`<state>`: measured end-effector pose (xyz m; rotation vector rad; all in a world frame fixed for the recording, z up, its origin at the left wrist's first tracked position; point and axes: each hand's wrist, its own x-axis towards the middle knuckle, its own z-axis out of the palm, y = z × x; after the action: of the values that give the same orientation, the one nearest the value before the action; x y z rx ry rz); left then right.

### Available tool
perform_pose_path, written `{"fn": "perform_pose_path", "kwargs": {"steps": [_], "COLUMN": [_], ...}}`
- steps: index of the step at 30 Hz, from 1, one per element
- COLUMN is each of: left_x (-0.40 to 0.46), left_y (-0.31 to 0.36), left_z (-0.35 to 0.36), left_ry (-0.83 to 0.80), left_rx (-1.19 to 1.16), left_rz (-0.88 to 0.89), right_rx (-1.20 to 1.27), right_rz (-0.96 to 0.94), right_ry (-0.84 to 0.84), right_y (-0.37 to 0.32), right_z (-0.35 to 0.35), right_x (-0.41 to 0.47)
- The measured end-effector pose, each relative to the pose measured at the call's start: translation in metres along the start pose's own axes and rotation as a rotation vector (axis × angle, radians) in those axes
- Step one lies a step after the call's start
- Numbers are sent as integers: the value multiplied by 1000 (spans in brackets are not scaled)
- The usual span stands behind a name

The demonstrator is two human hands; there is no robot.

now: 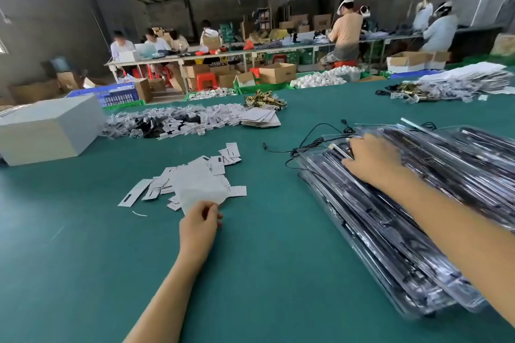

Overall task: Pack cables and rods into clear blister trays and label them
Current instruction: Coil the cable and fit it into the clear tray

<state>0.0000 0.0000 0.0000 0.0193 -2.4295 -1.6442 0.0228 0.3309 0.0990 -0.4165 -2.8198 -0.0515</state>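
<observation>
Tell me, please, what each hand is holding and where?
The left hand pinches a white paper sheet by its near edge; the right hand rests on the stacked blister trays.

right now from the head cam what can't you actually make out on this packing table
Head view only:
- Print on the paper sheet pinched by the left hand, and on the loose labels: blurred and too small.
- Right hand fingertips: curled over the clear blister trays, so the grip is unclear.
- Tray contents: glare and motion blur; number of trays uncountable.
- Near end of the stack: cut off near the right edge.
- Black cable: its end runs under the trays.
</observation>
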Motion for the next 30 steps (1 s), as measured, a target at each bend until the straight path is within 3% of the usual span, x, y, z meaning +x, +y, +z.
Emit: {"fn": "perform_pose_path", "kwargs": {"steps": [3,6,13,24,28,30], "left_x": [2,0,-1,-6,-8,-10], "left_y": [-7,-11,-10,-7,-5,-5], "left_z": [-6,-8,-5,-6,-5,-4], "left_ry": [15,-19,-59,-83,-104,-135], "left_rx": [-69,-48,53,93,108,130], "left_rz": [-10,-30,-16,24,87,132], "right_rx": [-164,-176,-119,-132,4,288], "right_rz": [76,88,-1,-258,-243,-185], "right_ry": [-57,-98,-378,-409,-421,-484], "right_y": [3,1,-4,-34,-37,-33], "right_z": [11,16,-2,-29,-39,-36], "right_x": [-2,-5,0,12,24,25]}}
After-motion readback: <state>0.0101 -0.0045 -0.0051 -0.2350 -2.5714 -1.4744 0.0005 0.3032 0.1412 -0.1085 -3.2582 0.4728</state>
